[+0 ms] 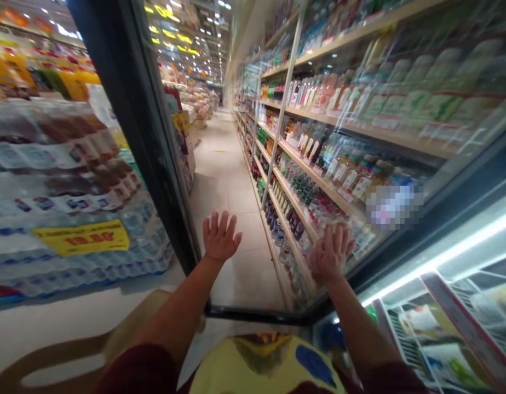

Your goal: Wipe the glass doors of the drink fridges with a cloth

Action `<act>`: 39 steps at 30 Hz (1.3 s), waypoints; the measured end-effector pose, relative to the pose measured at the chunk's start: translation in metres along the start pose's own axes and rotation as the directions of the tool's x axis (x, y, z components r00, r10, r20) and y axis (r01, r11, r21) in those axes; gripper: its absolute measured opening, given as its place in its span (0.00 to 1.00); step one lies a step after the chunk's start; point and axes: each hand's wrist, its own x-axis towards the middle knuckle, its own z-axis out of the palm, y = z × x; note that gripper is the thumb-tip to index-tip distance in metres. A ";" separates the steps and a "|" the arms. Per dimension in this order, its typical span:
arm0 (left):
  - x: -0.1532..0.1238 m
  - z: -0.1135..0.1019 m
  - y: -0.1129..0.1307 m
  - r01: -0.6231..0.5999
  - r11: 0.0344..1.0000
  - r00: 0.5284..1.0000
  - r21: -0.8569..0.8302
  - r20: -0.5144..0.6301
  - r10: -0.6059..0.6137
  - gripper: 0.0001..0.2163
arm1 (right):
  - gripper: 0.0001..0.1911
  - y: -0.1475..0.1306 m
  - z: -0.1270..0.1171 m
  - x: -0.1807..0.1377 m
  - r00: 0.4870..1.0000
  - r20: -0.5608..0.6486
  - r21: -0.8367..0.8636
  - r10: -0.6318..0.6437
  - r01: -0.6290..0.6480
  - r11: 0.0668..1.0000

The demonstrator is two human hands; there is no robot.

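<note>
Both my arms reach forward to a glass door point(236, 164) with a black frame point(146, 137). My left hand point(220, 239) lies flat against the glass, fingers spread and holding nothing. My right hand point(331, 253) is also open with its palm on the glass near the door's right edge, slightly blurred. Through and on the pane show a shop aisle point(224, 164) and long shelves of bottles point(318, 158).
To the right is a lit cooler point(454, 323) with wire racks holding packaged goods. On the left stand stacked packs of bottled water point(72, 257) with a yellow price sign point(82, 237). A tan curved object point(72, 355) sits at bottom left.
</note>
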 end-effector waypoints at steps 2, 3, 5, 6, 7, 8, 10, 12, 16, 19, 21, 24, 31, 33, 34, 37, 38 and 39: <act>0.000 0.001 -0.001 0.006 1.000 1.000 -0.010 0.007 -0.006 0.27 | 0.33 0.026 -0.004 0.010 0.978 -0.097 -0.056 0.184 -0.190 0.980; 0.000 0.001 -0.002 0.007 1.000 1.000 -0.017 0.008 -0.007 0.27 | 0.34 0.033 -0.004 0.010 0.962 -0.129 -0.066 0.240 -0.250 0.966; 0.000 0.002 -0.003 0.008 0.999 1.000 -0.034 0.007 -0.008 0.27 | 0.35 0.034 -0.001 -0.004 0.947 -0.156 -0.068 0.281 -0.294 0.953; 0.001 0.002 -0.003 0.009 0.999 1.000 -0.041 0.005 -0.009 0.27 | 0.35 0.030 0.002 -0.017 0.953 -0.149 -0.073 0.265 -0.278 0.958; 0.001 0.002 -0.003 0.010 0.999 1.000 -0.046 0.003 -0.010 0.27 | 0.36 0.023 0.005 -0.034 0.967 -0.122 -0.081 0.226 -0.236 0.968; 0.001 0.002 -0.003 0.012 0.999 1.000 -0.049 0.001 -0.012 0.27 | 0.35 0.014 0.008 -0.051 0.983 -0.078 -0.087 0.169 -0.175 0.981; 0.001 0.002 -0.002 0.013 0.999 1.000 -0.046 -0.005 -0.013 0.27 | 0.31 -0.003 0.013 -0.084 0.999 0.027 -0.077 0.027 -0.025 0.997; 0.001 0.002 -0.002 0.009 0.999 1.000 -0.043 -0.014 -0.010 0.27 | 0.25 -0.013 0.015 -0.100 0.991 0.112 -0.051 -0.076 0.082 0.995; 0.001 0.002 -0.002 0.000 0.999 1.000 -0.047 -0.022 -0.001 0.26 | 0.21 -0.017 0.015 -0.057 0.993 0.104 -0.058 -0.047 0.053 0.997; 0.001 0.001 -0.003 0.010 1.000 1.000 -0.022 0.002 -0.009 0.27 | 0.26 -0.028 0.021 -0.002 1.000 0.012 -0.039 0.026 -0.026 0.999; 0.001 0.001 -0.004 0.013 1.000 1.000 0.003 0.013 -0.013 0.27 | 0.28 -0.047 0.028 0.012 0.999 0.039 -0.008 0.025 -0.024 1.000; 0.001 0.000 -0.003 0.012 1.000 1.000 0.029 0.014 -0.012 0.27 | 0.31 -0.082 0.037 -0.019 0.940 0.273 0.190 -0.205 0.156 0.969; 0.002 0.000 -0.003 0.002 0.999 1.000 0.043 -0.008 -0.002 0.27 | 0.31 -0.091 0.039 -0.082 0.732 0.296 0.474 -0.614 0.446 0.759; 0.002 0.001 -0.003 -0.005 0.999 1.000 0.037 -0.016 0.005 0.26 | 0.31 -0.081 0.038 -0.059 0.771 0.306 0.429 -0.559 0.412 0.804; 0.002 0.001 -0.003 -0.006 0.999 1.000 0.034 -0.018 0.007 0.26 | 0.31 -0.077 0.038 -0.046 0.809 0.305 0.383 -0.502 0.378 0.843; 0.002 0.002 -0.004 -0.001 1.000 1.000 0.028 -0.013 0.001 0.26 | 0.31 -0.075 0.038 -0.019 0.926 0.231 0.223 -0.298 0.247 0.943; 0.002 0.002 -0.004 0.002 1.000 1.000 0.029 -0.009 -0.002 0.27 | 0.30 -0.076 0.037 -0.019 0.942 0.207 0.198 -0.266 0.225 0.954; 0.002 0.002 -0.004 0.005 1.000 1.000 0.029 -0.006 -0.005 0.27 | 0.29 -0.078 0.037 -0.023 0.942 0.197 0.200 -0.270 0.231 0.952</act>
